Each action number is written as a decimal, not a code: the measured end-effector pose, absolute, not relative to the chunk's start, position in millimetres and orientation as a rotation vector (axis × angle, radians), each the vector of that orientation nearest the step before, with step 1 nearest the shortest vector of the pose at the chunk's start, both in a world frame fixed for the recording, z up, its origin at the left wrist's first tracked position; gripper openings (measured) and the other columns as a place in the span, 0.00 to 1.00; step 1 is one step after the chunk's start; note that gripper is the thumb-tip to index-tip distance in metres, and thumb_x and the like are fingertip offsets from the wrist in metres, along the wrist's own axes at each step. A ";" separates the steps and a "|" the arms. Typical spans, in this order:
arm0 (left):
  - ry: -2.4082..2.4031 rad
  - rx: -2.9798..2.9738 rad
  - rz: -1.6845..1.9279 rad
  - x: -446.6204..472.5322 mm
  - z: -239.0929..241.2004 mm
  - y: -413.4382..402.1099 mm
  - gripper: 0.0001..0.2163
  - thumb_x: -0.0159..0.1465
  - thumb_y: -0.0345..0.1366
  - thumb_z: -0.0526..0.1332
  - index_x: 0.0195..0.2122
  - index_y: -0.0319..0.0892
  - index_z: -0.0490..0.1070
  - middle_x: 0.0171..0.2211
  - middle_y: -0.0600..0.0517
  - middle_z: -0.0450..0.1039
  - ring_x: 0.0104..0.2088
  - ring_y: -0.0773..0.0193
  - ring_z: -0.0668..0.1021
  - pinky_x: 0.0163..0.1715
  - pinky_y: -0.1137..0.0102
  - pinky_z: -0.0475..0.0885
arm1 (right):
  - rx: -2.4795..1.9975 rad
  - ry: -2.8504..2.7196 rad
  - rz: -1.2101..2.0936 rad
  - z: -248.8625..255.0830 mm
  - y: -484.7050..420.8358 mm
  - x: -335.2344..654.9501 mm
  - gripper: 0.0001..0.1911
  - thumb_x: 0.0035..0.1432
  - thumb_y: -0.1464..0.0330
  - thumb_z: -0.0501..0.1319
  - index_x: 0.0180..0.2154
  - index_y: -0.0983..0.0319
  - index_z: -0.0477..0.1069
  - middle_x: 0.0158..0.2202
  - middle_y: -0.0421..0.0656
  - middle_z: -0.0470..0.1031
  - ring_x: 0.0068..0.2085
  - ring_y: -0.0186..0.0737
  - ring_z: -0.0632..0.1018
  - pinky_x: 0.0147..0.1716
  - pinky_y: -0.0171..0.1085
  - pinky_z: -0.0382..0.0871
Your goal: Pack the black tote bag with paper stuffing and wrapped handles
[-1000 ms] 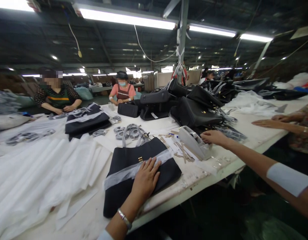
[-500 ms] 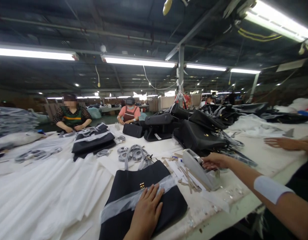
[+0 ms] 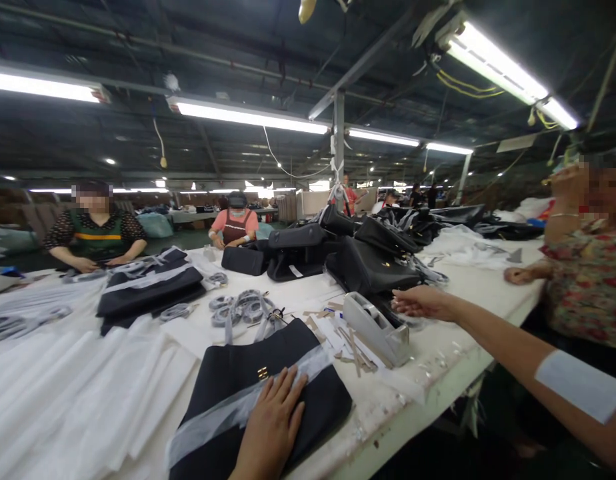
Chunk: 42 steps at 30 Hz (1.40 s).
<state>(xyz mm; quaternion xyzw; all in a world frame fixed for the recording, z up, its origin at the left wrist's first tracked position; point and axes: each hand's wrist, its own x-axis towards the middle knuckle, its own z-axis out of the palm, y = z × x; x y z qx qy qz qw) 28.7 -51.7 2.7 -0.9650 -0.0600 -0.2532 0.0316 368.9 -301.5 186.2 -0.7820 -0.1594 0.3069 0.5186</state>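
My left hand (image 3: 273, 420) lies flat with fingers spread on a black handbag (image 3: 323, 393), pressing a translucent wrapping strip (image 3: 208, 420) that runs across it. A small gold clasp (image 3: 263, 373) shows just above the fingers. My right hand (image 3: 423, 303) hovers at the right of a grey tape dispenser (image 3: 375, 330), its fingers drawn together. Whatever is between those fingertips is too small to make out. A white band (image 3: 581, 383) wraps my right forearm. Grey wrapped straps (image 3: 245, 310) lie behind the handbag.
White sheets (image 3: 83, 400) cover the table's left side. Paper strips (image 3: 348, 343) lie beside the dispenser. Black bags (image 3: 373, 263) are heaped behind, with another wrapped bag (image 3: 151, 290) at left. Two people work across the table; another person (image 3: 588, 267) stands at right.
The view has turned right, bringing the person at the right into view. My right hand has come away from the dispenser, up and to its right. My left hand stays on the handbag.
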 end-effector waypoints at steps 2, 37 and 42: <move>-0.194 -2.989 -0.758 28.0 4.5 -52.7 0.23 0.70 0.40 0.52 0.66 0.53 0.55 0.65 0.53 0.60 0.63 0.55 0.67 0.59 0.52 0.69 | -1.903 -0.403 0.729 191.7 -319.1 363.5 0.16 0.61 0.59 0.63 0.33 0.66 0.78 0.39 0.52 0.81 0.34 0.36 0.81 0.30 0.27 0.77; -0.224 -3.060 -0.704 25.4 13.6 -58.7 0.23 0.71 0.40 0.51 0.66 0.51 0.54 0.66 0.51 0.58 0.65 0.54 0.64 0.62 0.54 0.64 | -2.061 -0.335 0.449 78.4 -370.0 336.8 0.17 0.48 0.58 0.71 0.34 0.64 0.78 0.37 0.49 0.81 0.35 0.39 0.79 0.28 0.31 0.73; -0.236 -3.068 -0.711 24.8 13.4 -59.2 0.22 0.71 0.40 0.51 0.66 0.51 0.56 0.66 0.51 0.59 0.65 0.54 0.64 0.62 0.54 0.63 | -2.159 -0.620 0.407 89.6 -379.2 323.4 0.20 0.49 0.53 0.68 0.35 0.63 0.78 0.33 0.47 0.81 0.33 0.42 0.79 0.28 0.34 0.73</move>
